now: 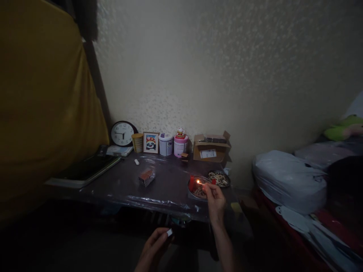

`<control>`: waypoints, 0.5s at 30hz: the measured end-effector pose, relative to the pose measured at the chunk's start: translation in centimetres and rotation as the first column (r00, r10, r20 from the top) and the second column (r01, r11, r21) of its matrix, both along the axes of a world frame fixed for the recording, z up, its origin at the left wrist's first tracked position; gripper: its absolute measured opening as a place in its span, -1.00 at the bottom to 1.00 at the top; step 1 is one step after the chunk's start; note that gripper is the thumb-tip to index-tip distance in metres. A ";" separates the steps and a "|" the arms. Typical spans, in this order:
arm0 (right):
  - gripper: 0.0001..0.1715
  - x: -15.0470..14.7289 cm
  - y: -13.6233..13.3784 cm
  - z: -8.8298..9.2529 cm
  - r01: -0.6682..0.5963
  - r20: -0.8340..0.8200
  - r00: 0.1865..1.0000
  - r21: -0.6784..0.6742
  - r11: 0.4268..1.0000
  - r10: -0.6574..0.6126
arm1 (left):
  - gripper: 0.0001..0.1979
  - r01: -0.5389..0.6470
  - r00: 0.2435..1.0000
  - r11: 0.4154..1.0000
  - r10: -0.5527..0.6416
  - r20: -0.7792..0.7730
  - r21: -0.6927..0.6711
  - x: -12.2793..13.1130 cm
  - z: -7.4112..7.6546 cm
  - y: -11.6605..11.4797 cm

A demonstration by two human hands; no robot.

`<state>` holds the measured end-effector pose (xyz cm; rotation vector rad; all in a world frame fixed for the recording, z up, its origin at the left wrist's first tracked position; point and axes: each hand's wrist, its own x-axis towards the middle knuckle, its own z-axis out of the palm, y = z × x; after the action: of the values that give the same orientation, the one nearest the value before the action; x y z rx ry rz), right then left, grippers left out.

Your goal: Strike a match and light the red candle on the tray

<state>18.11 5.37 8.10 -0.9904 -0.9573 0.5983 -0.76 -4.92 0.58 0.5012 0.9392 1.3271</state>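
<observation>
My right hand (215, 198) pinches a burning match (201, 183), its flame pointing left. Beneath the flame is a round dish (198, 195) with small dark bits in it. A red candle (192, 183) stands at the dish's left side, and another red piece (213, 181) shows behind my fingers. Low in front of the table, my left hand (155, 243) is closed around a small box with a white end (169, 232), which looks like a matchbox; most of it is hidden by the fingers. Behind the right hand sits a dish of matchsticks (219, 178).
On the dark, plastic-covered table (167, 185) lie a wrapped block of small boxes (146, 176) and a white oval object (137, 162). Along the wall stand a clock (123, 133), a panda picture (151, 142), two tubs (166, 145) and a cardboard box (211, 148). White bags (289, 179) are at right.
</observation>
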 end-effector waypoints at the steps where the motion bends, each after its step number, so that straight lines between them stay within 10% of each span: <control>1: -0.76 0.0 0.1 0.1 -0.010 -0.008 1.000 -0.001 1.000 0.010 | -0.67 0.006 1.000 1.000 -0.006 0.001 0.009 -0.1 -0.1 0.0; 15: -0.73 -0.1 3.4 -0.3 0.019 0.063 0.998 0.007 1.000 -0.019 | -0.64 0.011 1.000 0.999 -0.010 0.023 -0.041 -0.2 -0.2 0.1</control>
<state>17.97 8.78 7.78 -1.0167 -1.0037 0.5507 -0.99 -4.78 0.36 0.4579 0.9426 1.2992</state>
